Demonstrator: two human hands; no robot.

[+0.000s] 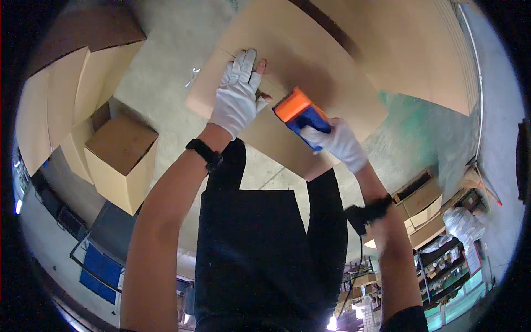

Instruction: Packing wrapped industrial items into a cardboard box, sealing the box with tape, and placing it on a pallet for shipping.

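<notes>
A brown cardboard box (310, 61) stands in front of me, its near side facing my legs. My left hand (239, 91), in a white glove with some bare fingertips, rests on top of the box near its left edge. The fingers are stretched out and hold nothing. My right hand (340, 145), also in a white glove, is closed around a blue-and-orange hand tool (301, 113) shaped like a tape dispenser. The orange end points up and left, over the box near its front edge. Whether the tool touches the cardboard I cannot tell.
An open carton (119, 144) and larger cardboard pieces (66, 88) stand on the left. A stack of flat cardboard (420, 50) leans at the far right. Behind it on the right are more cartons (423, 202), a plastic bag (463, 224) and a loaded shelf (442, 271).
</notes>
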